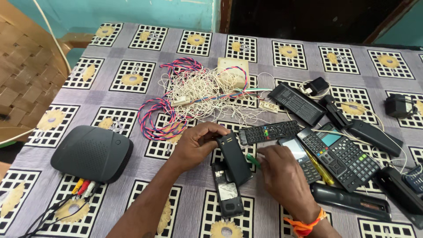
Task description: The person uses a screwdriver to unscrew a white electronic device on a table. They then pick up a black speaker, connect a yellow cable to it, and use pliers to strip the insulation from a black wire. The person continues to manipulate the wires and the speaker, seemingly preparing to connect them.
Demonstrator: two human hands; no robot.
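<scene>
Right hand (282, 176), left hand (196, 143) gripping black phone (234, 158)

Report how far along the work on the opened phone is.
Done: the phone body lies on the table with its back open, silver inside showing. In hand: the left hand grips the top of the black back cover, tilted over the body; the right hand rests beside it by a green tool. Left: the cover is not seated on the body.
</scene>
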